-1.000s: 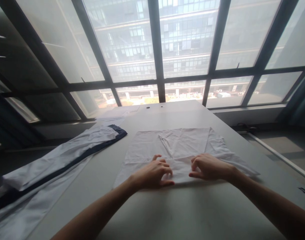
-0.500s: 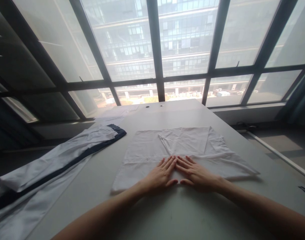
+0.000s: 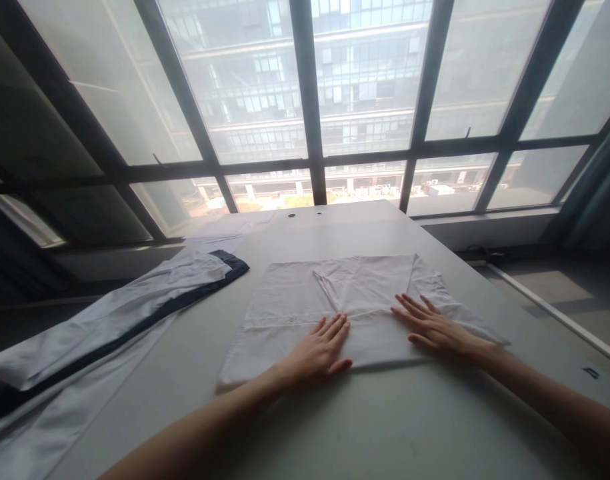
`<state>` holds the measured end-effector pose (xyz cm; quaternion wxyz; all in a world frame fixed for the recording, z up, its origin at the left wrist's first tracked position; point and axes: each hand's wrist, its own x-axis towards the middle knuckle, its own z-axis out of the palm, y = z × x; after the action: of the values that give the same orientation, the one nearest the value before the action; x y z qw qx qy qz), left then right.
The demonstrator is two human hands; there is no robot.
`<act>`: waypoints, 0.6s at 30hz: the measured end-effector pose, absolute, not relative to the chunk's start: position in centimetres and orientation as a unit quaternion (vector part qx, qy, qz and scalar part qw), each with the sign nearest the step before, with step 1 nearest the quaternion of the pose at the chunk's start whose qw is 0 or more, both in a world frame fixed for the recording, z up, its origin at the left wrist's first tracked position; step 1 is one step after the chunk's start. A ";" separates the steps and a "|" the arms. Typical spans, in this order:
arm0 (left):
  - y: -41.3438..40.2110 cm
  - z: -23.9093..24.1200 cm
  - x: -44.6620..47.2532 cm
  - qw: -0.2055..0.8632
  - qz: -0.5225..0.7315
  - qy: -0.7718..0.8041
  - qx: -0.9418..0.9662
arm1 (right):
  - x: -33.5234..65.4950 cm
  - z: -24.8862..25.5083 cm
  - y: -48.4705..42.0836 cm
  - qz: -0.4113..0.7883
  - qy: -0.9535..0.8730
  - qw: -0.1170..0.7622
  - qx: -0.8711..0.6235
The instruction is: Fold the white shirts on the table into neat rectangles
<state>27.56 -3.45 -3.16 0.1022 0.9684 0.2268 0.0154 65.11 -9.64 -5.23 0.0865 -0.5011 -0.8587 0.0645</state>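
A white, partly folded garment (image 3: 369, 280) that looks like a shirt lies flat on the white table (image 3: 385, 427). Small buttons show along a seam on its left half, and creases fan out near its middle. My left hand (image 3: 317, 350) rests palm down on the near middle of the cloth, fingers stretched out. Farther right, my right hand (image 3: 435, 331) lies flat over the cloth's right part with its fingers spread. Neither hand grips anything.
Draped along the table's left side are white garments (image 3: 135, 293) and a dark navy garment (image 3: 185, 297). Pale flat cloth or paper (image 3: 222, 225) lies at the far left. Tall windows (image 3: 365, 87) stand behind the table.
My right hand has slid to the right, away from my left hand, and the cloth under it looks flatter. My left hand stays nearly in place. The view has shifted slightly.
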 end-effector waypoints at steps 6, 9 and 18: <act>-3.3 -3.4 27.6 0.093 0.027 0.222 0.970 | 71.0 -7.4 -9.9 -0.030 -0.797 0.078 -0.599; -3.0 -3.6 27.1 0.083 0.030 0.218 0.972 | 71.2 -7.9 -9.8 -0.044 -0.799 0.079 -0.595; -1.7 -5.7 15.7 -0.045 0.050 0.282 0.957 | 71.1 -7.9 -9.9 -0.050 -0.802 0.084 -0.589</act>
<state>15.71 -1.66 -5.70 -0.0451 0.9572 0.2815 0.0500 71.09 -9.95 -7.92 0.0844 -0.5895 -0.8018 -0.0497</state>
